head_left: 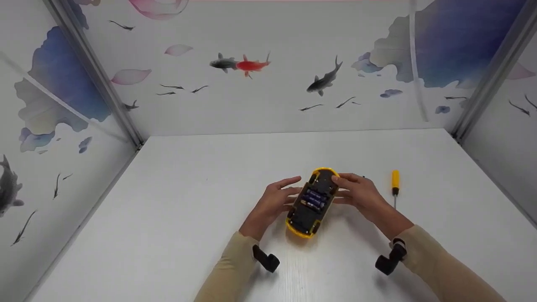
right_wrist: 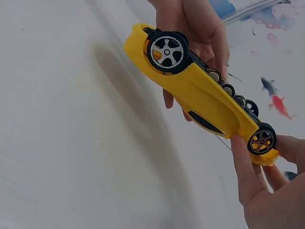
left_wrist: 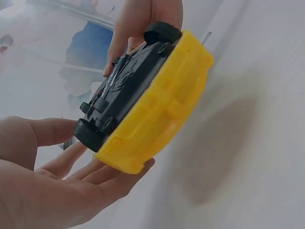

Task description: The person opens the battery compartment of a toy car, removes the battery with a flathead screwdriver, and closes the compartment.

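A yellow toy car [head_left: 312, 203] is raised over the table, tilted, with its black underside up. Several dark-blue batteries [head_left: 314, 199] lie in the uncovered compartment in its middle. My right hand [head_left: 361, 193] grips the far end, thumb on the underside and fingers along the side. In the right wrist view those fingers [right_wrist: 244, 167] press beside a wheel [right_wrist: 262, 139]. My left hand [head_left: 272, 204] lies along the car's left side. Its fingers [left_wrist: 112, 183] reach straight under the yellow body, with the upper finger held apart from the car in the head view.
To the right of my right hand lies a screwdriver [head_left: 395, 180] with a yellow handle, its shaft partly hidden behind my wrist. A white table [head_left: 188, 235] spreads beneath, closed in by white panels [head_left: 268, 109] printed with fish at the back and sides.
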Demonstrator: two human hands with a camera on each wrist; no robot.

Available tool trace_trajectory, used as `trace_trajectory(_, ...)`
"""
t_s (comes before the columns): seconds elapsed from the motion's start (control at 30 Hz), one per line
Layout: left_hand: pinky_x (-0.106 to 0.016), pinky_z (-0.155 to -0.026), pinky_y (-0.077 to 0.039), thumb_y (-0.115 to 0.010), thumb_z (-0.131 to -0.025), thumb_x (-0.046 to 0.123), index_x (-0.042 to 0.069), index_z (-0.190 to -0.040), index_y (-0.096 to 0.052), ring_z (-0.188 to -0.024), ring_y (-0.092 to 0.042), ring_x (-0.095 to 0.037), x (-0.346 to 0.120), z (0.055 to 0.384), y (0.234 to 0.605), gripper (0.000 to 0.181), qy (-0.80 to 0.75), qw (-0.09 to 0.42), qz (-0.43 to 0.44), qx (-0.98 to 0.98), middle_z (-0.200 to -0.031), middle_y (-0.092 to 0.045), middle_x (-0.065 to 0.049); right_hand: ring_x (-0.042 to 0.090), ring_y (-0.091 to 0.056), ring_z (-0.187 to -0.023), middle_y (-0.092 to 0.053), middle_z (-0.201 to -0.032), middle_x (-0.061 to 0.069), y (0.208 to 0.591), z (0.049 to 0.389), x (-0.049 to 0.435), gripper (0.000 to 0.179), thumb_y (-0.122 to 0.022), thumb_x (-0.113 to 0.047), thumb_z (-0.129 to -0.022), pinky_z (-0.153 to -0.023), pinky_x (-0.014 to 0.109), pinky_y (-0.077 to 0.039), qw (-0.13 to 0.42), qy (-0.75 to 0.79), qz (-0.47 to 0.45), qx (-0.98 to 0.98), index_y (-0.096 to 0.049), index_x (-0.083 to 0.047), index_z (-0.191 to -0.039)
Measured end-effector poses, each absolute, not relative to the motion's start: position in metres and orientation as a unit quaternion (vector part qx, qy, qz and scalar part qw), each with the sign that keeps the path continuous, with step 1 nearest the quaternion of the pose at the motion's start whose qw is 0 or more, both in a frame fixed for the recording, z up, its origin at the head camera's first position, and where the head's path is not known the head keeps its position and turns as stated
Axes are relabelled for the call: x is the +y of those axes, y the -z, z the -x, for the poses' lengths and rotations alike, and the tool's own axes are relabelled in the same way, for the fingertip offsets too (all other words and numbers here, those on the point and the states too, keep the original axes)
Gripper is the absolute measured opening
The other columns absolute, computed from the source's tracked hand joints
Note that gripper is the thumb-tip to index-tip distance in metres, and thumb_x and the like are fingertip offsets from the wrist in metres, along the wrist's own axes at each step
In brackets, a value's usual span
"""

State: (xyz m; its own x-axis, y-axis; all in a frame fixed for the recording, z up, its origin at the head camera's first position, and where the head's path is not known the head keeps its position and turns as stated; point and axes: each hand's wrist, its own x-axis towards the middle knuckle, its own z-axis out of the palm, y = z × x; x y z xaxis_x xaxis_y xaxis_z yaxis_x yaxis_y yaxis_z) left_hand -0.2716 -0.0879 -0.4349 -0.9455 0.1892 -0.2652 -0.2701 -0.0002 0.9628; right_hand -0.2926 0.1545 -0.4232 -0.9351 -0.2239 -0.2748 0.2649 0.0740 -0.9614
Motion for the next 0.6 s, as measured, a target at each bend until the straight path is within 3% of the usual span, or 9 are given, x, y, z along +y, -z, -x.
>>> trace_trajectory(0.33, -0.039, -0.101, -0.054, -0.061, -0.098, 0.033, 0.016, -0.149, -0.048, -0.119, -0.063, -0.025, -0.089, 0.276, 0.434, 0.055, -0.737, 0.144, 0.072, 0.656, -0.145, -0.054, -0.013, 0.009, -0.067, -0.100, -0.057, -0.129, 0.006, 0.415, 0.287, 0.158, 0.074, -0.064, -0.037, -0.098, -0.093, 0.027, -0.058, 0.160, 0.756, -0.083, 0.629, -0.029, -0.007, -0.156)
trace_trajectory(0.6, -0.038, -0.096, -0.057, -0.057, -0.097, 0.046, 0.012, -0.150, -0.044, -0.118, -0.060, -0.026, -0.089, 0.276, 0.435, 0.064, -0.760, 0.152, 0.060, 0.629, -0.148, -0.048, -0.015, 0.010, -0.065, -0.106, -0.052, -0.136, 0.009, 0.410, 0.275, 0.159, 0.078, -0.063, -0.039, -0.098, -0.095, 0.026, -0.056, 0.126, 0.784, -0.105, 0.599, -0.023, -0.010, -0.159)
